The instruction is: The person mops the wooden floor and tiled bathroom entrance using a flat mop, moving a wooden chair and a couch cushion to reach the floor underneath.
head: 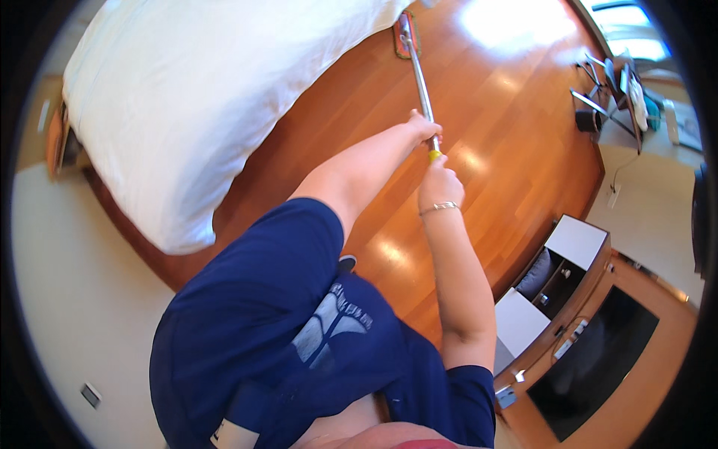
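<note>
A flat mop reaches out ahead of me on a metal pole [422, 84]. Its mop head [406, 35], reddish with a green edge, lies on the wooden floor [493, 118] close beside the bed's hanging white cover. My left hand [426, 128] is wrapped around the bare metal of the pole. Nearer to my body, my right hand [442, 184] grips the pole's end just behind a yellow collar [435, 155]. A bracelet circles my right wrist.
To the left stands a bed with a white cover [185, 101]. A low TV cabinet [576, 242] and a flat-screen television [594, 362] are at the right. Further ahead on the right are a chair [608, 76], a desk and a dark bin [588, 120].
</note>
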{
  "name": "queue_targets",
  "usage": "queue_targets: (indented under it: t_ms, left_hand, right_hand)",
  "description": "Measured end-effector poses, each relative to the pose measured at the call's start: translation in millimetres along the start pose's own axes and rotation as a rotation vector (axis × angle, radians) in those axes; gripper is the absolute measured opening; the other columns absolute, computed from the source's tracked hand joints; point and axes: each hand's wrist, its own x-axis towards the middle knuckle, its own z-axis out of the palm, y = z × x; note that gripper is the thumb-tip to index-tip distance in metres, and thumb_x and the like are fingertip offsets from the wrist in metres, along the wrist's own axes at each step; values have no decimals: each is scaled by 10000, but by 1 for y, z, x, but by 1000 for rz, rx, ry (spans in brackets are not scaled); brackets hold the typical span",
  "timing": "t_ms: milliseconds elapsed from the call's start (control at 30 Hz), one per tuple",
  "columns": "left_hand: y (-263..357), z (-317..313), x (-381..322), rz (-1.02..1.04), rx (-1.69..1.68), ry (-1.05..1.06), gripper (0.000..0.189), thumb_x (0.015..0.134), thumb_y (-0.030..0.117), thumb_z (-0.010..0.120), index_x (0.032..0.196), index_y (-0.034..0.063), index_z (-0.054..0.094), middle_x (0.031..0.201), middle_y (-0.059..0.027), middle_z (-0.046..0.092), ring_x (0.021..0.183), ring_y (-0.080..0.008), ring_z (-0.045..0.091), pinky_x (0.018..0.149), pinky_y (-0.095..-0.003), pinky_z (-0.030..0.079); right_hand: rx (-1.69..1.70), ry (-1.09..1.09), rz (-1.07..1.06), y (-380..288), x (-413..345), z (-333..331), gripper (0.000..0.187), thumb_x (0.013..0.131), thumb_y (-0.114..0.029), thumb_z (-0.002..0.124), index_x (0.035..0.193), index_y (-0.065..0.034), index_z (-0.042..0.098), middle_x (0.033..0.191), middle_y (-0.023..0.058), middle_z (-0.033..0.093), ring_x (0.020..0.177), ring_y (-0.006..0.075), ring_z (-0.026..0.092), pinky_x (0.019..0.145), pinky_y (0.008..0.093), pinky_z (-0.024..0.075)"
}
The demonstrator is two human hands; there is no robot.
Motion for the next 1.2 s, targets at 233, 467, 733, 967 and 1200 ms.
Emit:
queue_targets:
  t_ms: [233, 467, 733, 967, 1200]
  left_hand:
    - [-110, -48, -68, -140, -127, 182, 671, 650, -17, 618, 1129, 46, 154, 800, -115, 505, 575, -186, 585, 462, -318, 512]
    - [-268, -133, -142, -33, -372, 270, 273, 639, 51, 593, 814, -17, 395, 565, -77, 511, 495, -185, 557, 440, -317, 469]
    - [-384, -242, -311, -65, -709, 378, 45, 720, 87, 570, 718, 49, 547, 674, -55, 573, 639, -185, 608, 607, -337, 532]
    - [-551, -382, -336, -69, -1117, 635, 59, 710, -28, 468, 713, 25, 495, 635, -115, 526, 570, -233, 573, 552, -369, 524]
    - [-481, -384, -422, -143, -1031, 121, 70, 830, 14, 463, 838, -26, 520, 791, -138, 564, 720, -241, 592, 630, -385, 519]
  right_hand:
    - [-322, -3, -364, 68, -222, -10, 549, 770, -56, 489, 1289, -34, 313, 732, 125, 534, 609, 268, 594, 518, 339, 488]
    - [-492, -42, -725, 111, -329, -54, 563, 728, -48, 531, 1268, -52, 372, 686, 99, 502, 523, 233, 559, 438, 314, 446]
    - [-576, 5, -1099, 45, -376, -30, 504, 719, -36, 526, 1210, -131, 465, 651, 76, 497, 509, 223, 549, 451, 320, 444]
    - [-198, -302, -1097, -48, -397, 60, 492, 642, -174, 694, 1108, -169, 533, 750, 156, 599, 693, 338, 585, 582, 387, 471]
    - [157, -457, -666, -51, -473, 79, 355, 726, -169, 656, 1048, -46, 568, 835, 153, 612, 762, 244, 604, 674, 293, 465]
